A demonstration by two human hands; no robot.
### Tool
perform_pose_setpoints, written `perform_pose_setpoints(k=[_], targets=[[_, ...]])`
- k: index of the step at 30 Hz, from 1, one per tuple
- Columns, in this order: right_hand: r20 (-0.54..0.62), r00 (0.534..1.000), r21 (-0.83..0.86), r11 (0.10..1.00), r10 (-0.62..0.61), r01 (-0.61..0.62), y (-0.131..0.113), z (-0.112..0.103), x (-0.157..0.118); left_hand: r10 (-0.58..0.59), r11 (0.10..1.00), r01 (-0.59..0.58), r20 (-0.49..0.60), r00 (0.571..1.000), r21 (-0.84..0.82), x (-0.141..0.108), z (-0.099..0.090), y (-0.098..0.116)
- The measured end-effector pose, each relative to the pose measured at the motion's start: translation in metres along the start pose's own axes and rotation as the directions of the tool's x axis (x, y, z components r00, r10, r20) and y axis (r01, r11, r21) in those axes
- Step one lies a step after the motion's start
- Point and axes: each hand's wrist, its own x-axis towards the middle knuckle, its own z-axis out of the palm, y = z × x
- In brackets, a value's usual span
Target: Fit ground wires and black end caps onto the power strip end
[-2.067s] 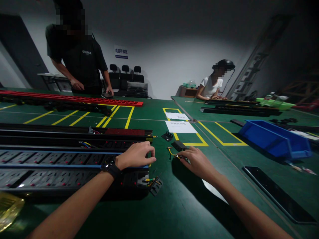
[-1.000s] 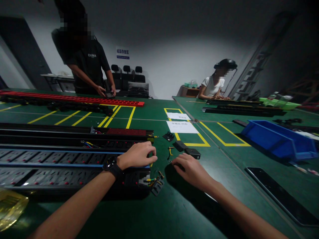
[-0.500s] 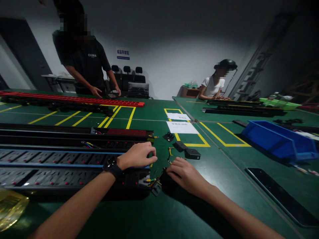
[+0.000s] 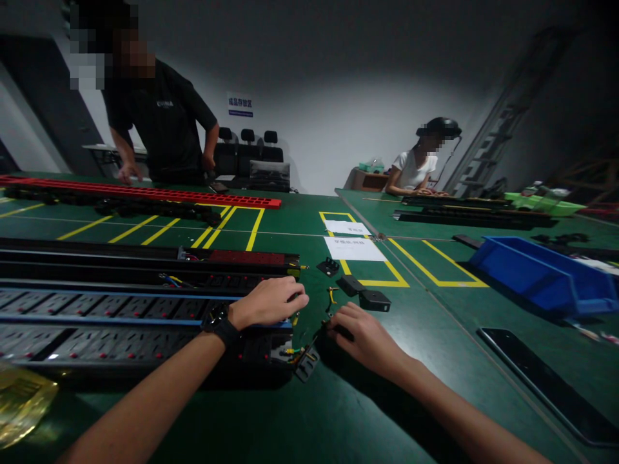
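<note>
Lying at abt 7 o'clock from the R hand, the black end cap sits just off the near strip, which runs long from 9 to 3. R hand is nearer, fingertips bunched, can't tell on what. L hand is over the blue-edged strip, fingers curled, hold hidden. Black boxes at R hand's 2 o'clock; green table shows at cap's 5

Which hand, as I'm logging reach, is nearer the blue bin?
Right: the right hand is left of the blue bin; the left hand is farther left, at the blue-edged strip.
</note>
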Motion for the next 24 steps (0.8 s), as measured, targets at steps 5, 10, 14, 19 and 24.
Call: perform_pose_setpoints(k=[5,10,14,19,24], targets=[[-0.034,0.999,0.015,1.0,-0.005,0.006,0.0025,0.0043,-0.0006,0.028,0.999,-0.027,0.021,0.999,-0.035,-0.0026,-0.0032,-0.0018],[-0.063,0.998,0.031,0.999,-0.031,0.033,0.0034,0.0054,-0.0012,0.033,0.999,-0.033,0.011,0.999,-0.021,-0.0017,-0.0023,-0.0008],[-0.058,0.998,0.023,0.999,-0.031,0.032,0.0024,0.0042,-0.0015,0.008,1.0,-0.007,0.024,1.0,-0.018,-0.0018,-0.004,0.0006],[-0.044,0.999,0.011,0.999,-0.031,0.032,0.0015,0.0036,-0.0014,0.028,0.999,-0.027,0.033,0.999,-0.04,-0.0023,-0.0053,-0.0022],[-0.045,0.999,0.012,1.0,-0.026,0.026,0.0019,0.004,-0.0017,0.012,0.999,-0.011,0.029,1.0,-0.045,-0.0012,-0.0048,-0.0024]])
